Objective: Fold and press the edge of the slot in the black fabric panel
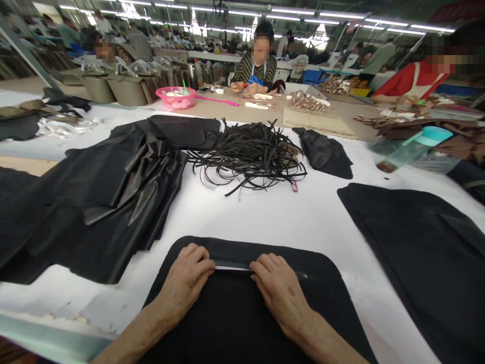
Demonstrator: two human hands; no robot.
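A black fabric panel (235, 313) with rounded corners lies on the white table (273, 212) right in front of me. Across its upper part runs a narrow strip (232, 265), dark with a pale lower edge. My left hand (185, 283) presses down on the strip's left end, fingers curled and pinching it. My right hand (278, 288) presses on the strip's right end, fingertips together on it. Both hands rest on the panel.
A heap of black fabric pieces (113, 192) lies to the left, a tangle of black strips (250, 156) in the middle, more black panels (417, 253) to the right. A pink basin (176, 97) and a teal-lidded bottle (413, 146) stand further back. Other people work at the far tables.
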